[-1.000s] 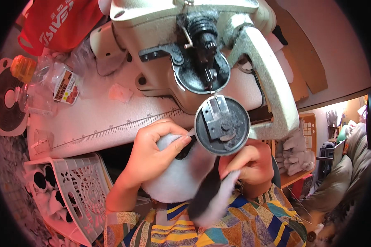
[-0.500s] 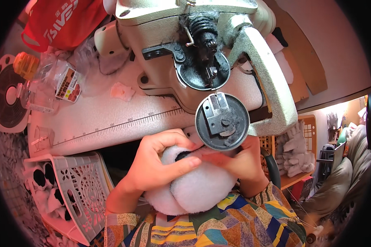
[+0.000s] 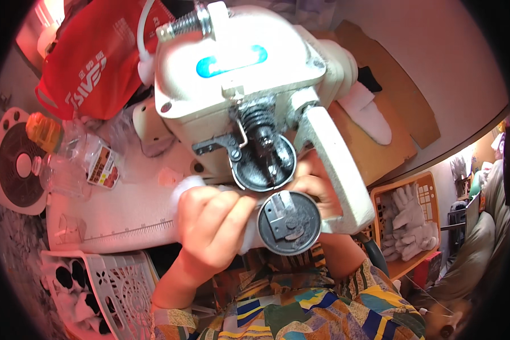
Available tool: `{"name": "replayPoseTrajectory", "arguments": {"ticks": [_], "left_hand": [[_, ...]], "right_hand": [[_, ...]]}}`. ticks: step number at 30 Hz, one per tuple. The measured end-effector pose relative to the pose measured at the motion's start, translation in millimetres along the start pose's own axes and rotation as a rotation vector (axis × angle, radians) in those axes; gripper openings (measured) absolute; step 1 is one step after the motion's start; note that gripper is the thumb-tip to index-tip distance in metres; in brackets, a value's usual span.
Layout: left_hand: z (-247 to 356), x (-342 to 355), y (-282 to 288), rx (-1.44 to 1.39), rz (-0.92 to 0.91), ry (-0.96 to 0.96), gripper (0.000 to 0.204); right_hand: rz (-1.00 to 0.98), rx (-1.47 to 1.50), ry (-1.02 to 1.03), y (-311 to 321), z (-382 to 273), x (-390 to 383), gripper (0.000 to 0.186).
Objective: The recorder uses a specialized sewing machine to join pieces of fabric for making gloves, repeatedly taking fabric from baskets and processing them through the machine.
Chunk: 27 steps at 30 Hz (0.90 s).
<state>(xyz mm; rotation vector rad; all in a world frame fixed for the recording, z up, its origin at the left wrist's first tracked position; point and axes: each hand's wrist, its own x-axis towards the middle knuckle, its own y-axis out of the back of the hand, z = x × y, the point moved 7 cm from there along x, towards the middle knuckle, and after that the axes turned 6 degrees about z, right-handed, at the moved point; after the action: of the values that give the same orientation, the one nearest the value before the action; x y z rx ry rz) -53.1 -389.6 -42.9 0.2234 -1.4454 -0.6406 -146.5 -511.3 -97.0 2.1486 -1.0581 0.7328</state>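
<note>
A cream fur sewing machine (image 3: 192, 116) stands in front of me, its dark upper disc (image 3: 246, 178) just above a toothed lower disc (image 3: 300, 238). White plush fabric (image 3: 191, 182) shows around my left hand (image 3: 212, 224), which is closed on it left of the discs, fingers curled. My right hand (image 3: 316, 184) reaches behind the lower disc, inside the machine's curved arm (image 3: 340, 164). Its fingers are bent and pressed in close to the right side of the discs. The arm and disc hide part of that hand and the fabric between the two hands.
On the table's left lie a clear plastic bottle (image 3: 62, 175), a red bag (image 3: 90, 68) and a small clear cup (image 3: 69, 229). Below stands a white basket (image 3: 119, 283) with black-and-white plush pieces. An orange basket (image 3: 422, 184) of white plush pieces is at right. Cardboard (image 3: 379, 139) lies behind the machine.
Both hands have moved up to the discs with the plush, which was bunched at my lap. The machine appears lower in view, with more of its top showing.
</note>
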Motion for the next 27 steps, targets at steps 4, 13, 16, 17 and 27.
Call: {"name": "replayPoseTrajectory", "arguments": {"ticks": [4, 13, 16, 17, 27], "left_hand": [[-6.4, 1.3, 15.0, -0.004, 0.107, 0.045, 0.030], [-4.5, 14.3, 16.8, -0.061, 0.079, 0.030, 0.030], [-2.6, 19.1, 15.5, -0.077, 0.058, 0.024, 0.029], [-3.0, 20.8, 14.7, -0.087, 0.047, 0.025, 0.029], [-7.1, 18.3, 10.4, -0.186, 0.038, 0.077, 0.029]], "right_hand": [[0.016, 0.144, -0.014, -11.4, 18.0, 16.3, 0.019], [0.054, 0.218, -0.086, -15.9, 20.4, 6.5, 0.019], [0.067, 0.223, -0.091, -13.3, 20.6, 6.0, 0.019], [0.067, 0.231, -0.097, -11.6, 20.5, 5.7, 0.019], [0.070, 0.448, -0.228, 0.0, 11.6, 4.6, 0.014]]}}
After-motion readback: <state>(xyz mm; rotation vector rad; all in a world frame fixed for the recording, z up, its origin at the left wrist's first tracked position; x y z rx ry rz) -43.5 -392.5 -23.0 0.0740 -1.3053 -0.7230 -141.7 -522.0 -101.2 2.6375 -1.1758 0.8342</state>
